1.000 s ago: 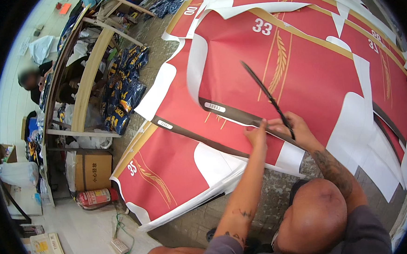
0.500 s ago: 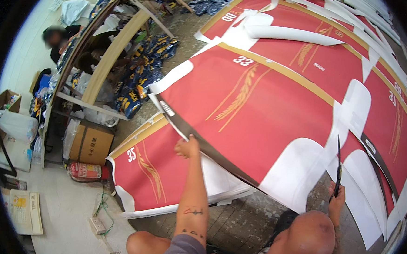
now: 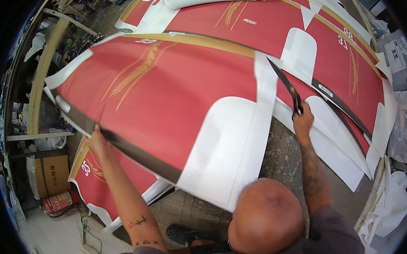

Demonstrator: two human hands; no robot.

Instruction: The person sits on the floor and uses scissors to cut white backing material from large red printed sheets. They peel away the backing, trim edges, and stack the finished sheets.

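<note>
My left hand [image 3: 97, 138] is closed on the near-left edge of a large red printed sheet [image 3: 182, 86], along its dark brown border. The sheet has a gold band, a wheat-ear print and white margins, and it lies bowed over other printed sheets. My right hand [image 3: 303, 117] grips black-handled scissors [image 3: 290, 86]. Their long dark blades point up and left, with the tip beside the white strip at the sheet's right end. A second red sheet [image 3: 123, 181] shows partly from under the held one, near my left forearm.
More red sheets [image 3: 325, 59] with white offcuts spread to the far right. My bent knee [image 3: 265, 216] rises close to the held sheet. At left stand a cardboard box [image 3: 52, 176], a red fire extinguisher [image 3: 58, 204] and a power strip [image 3: 90, 251]. Plastic-wrapped bundles [image 3: 401, 119] lie at right.
My right hand has risen with the scissors from beside the knee to the sheet's right end. My left hand keeps its hold on the edge. The whole view has shifted toward the right.
</note>
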